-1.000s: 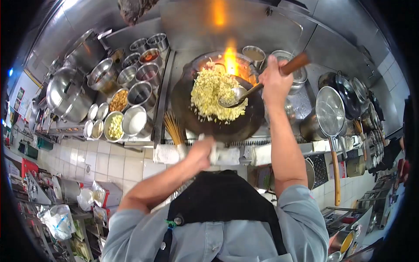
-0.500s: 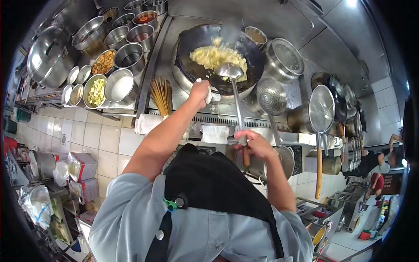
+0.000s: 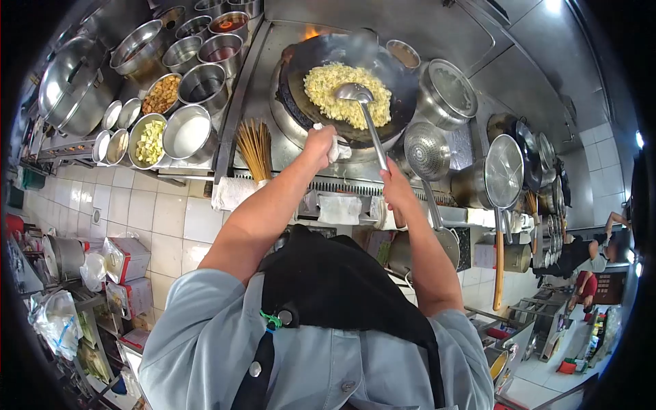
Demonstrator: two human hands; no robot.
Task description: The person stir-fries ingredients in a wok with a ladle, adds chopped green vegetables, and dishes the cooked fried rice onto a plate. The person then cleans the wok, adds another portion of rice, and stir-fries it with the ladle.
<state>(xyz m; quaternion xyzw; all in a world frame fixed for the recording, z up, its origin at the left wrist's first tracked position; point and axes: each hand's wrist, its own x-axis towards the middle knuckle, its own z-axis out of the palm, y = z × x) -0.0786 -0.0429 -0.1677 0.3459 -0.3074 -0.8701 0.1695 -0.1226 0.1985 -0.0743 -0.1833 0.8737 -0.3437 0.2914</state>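
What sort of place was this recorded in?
Probably a restaurant kitchen: a large wok with flame at its far edge, a cluster of metal containers, and a long-handled strainer.

The bare left arm reaches forward and slants in toward the middle. Its wrist looks almost straight. At the end, the bare left hand is curled up like a fist, with its fingers wrapped tight. The bare right arm reaches forward too, and leans inward. The bare right hand is also curled in a grip. It is closer to the chest. The two hands are near each other but don't touch.
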